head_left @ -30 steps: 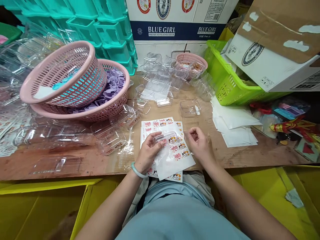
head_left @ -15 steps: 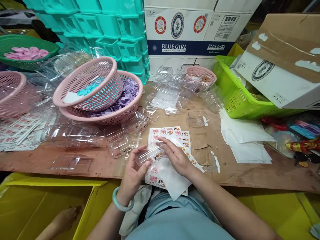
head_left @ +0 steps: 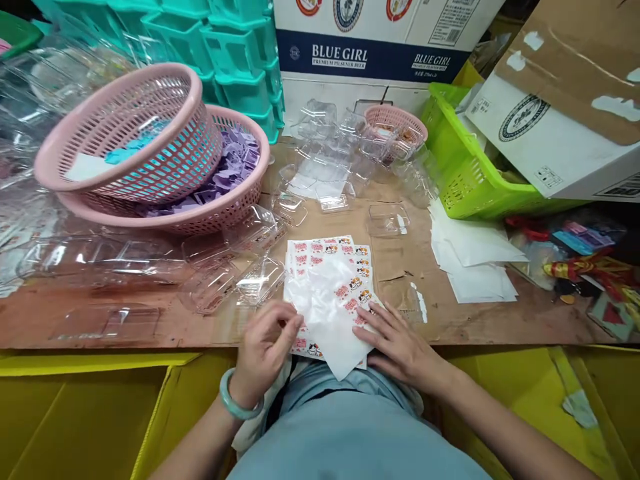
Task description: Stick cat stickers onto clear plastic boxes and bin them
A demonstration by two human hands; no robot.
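Note:
A stack of sticker sheets with small cat stickers lies on the wooden table right in front of me, and a white backing sheet hangs over the edge. My right hand lies flat with fingers spread on the sheets' lower right corner. My left hand, with a green bangle on the wrist, is curled in a pinch at the sheets' lower left edge; what the fingers hold is too small to tell. Clear plastic boxes lie just left of the sheets, apart from both hands.
Two nested pink baskets hold blue and purple pieces at the left. More clear boxes and a small pink basket sit at the back. A green basket, white paper, teal crates and cartons surround them. Yellow bins stand below.
The clear box that my left hand held is no longer in it. Both hands have dropped to the near edge of the sticker sheets, the right one now lying flat.

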